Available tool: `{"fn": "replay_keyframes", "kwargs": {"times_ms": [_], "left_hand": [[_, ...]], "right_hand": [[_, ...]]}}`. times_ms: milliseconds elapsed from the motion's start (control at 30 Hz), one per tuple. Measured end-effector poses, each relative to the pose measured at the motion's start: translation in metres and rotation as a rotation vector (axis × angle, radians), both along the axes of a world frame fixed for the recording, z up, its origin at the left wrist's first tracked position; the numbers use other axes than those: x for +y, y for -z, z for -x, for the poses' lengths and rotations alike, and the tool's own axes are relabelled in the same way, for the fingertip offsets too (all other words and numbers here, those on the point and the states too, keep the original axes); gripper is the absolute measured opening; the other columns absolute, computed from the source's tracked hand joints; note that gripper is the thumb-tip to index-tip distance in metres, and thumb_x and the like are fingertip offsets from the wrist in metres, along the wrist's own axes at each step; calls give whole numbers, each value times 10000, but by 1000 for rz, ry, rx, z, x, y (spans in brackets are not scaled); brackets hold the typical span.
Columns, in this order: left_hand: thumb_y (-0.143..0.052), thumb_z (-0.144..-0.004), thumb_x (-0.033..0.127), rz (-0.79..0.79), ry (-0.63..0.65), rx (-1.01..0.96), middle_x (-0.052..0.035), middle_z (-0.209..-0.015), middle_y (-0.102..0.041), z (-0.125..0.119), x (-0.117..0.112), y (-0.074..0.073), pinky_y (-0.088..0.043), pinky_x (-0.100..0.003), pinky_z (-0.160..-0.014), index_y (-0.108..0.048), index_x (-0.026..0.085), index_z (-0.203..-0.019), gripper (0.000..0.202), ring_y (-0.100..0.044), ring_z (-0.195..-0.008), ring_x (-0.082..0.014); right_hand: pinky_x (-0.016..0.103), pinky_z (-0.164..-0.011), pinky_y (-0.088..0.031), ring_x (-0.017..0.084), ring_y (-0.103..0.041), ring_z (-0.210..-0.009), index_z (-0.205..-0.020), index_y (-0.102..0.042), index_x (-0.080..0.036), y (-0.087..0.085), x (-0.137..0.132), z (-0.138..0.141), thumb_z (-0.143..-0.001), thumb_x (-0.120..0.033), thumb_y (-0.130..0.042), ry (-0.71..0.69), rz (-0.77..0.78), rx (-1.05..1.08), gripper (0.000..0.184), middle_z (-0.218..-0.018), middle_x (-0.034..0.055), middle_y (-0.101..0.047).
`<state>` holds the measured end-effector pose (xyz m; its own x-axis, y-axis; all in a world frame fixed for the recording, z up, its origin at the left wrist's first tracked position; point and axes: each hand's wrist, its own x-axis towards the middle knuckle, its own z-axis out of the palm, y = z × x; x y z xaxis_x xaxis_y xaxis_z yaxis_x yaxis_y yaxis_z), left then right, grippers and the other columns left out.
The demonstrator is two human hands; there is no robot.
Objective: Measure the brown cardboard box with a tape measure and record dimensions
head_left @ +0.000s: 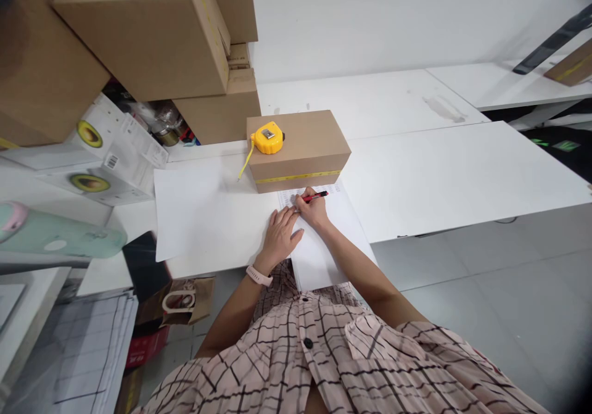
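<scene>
My right hand (316, 210) is closed around a red and black pen (318, 196), its tip end down at a printed sheet of paper (324, 250). Flat beside it, with fingers stretched out, my left hand (280, 234) rests on the left edge of that sheet. The paper hangs partly over the table's front edge, toward my lap. Just behind the hands sits a closed cardboard box (305, 139) with yellow tape along its side. On top of the box lies a yellow tape measure (269, 138), its strap dangling over the box's left end.
A blank white sheet (185, 216) lies to the left on the white table (430, 179). Large cardboard boxes (148, 37) are stacked at the back left, above white cartons with avocado pictures (106, 149). A mint green bottle (60, 232) and a paper bag (189, 300) are at the left.
</scene>
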<state>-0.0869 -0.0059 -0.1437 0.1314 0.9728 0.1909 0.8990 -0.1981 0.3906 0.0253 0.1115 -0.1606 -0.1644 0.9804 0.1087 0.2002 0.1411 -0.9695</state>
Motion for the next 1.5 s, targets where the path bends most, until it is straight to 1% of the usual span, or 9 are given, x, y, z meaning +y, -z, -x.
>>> {"fn": "replay_keyframes", "kwargs": {"times_ms": [133,233,433,567,833,1167,1500], "left_hand": [[-510,-991,351,-8,-3,15,-141,-1525,-533,0,0,1,-220,-525,-1255,-531,143,-1424,480,-411,-1471,-298],[-514,-989,354,-6,-1,22,-142,-1526,-532,0,0,1,-227,-527,-1251,-528,151,-1426,482,-408,-1473,-297],[-510,-995,355,-31,6,29,-151,-1522,-533,1,0,3,-243,-533,-1246,-530,134,-1419,478,-415,-1468,-304],[-511,-996,359,-39,1,43,-136,-1523,-536,1,0,4,-253,-523,-1248,-527,159,-1426,475,-420,-1468,-290],[-524,-990,354,-52,-1,49,-135,-1519,-541,1,0,5,-266,-528,-1244,-534,172,-1418,465,-429,-1465,-291],[-526,-991,349,-38,-9,42,-134,-1523,-539,0,0,4,-251,-527,-1249,-538,161,-1416,464,-424,-1467,-292],[-521,-992,350,-47,-7,42,-131,-1524,-538,0,-1,4,-254,-530,-1250,-534,169,-1418,464,-426,-1467,-288]], "right_hand": [[271,-584,-394,134,-466,-584,-664,-411,-254,0,0,0,-797,-402,-600,-7,-18,13,274,-608,-48,-499],[269,-575,-372,128,-444,-573,-657,-402,-252,1,1,0,-793,-374,-590,2,-30,11,262,-604,-52,-491],[270,-576,-352,121,-427,-570,-664,-415,-248,2,2,-1,-802,-386,-592,16,-40,6,263,-607,-56,-478],[264,-565,-334,115,-402,-563,-653,-408,-245,2,2,0,-775,-361,-600,21,-35,17,256,-588,-62,-454],[263,-564,-337,110,-392,-558,-651,-406,-242,1,2,0,-761,-354,-593,51,-21,45,244,-593,-63,-449],[265,-567,-341,117,-418,-565,-660,-419,-242,8,5,2,-790,-380,-591,51,-47,15,256,-597,-59,-459],[267,-564,-334,111,-394,-558,-656,-404,-243,1,2,0,-763,-350,-594,45,-22,21,243,-590,-65,-455]]}}
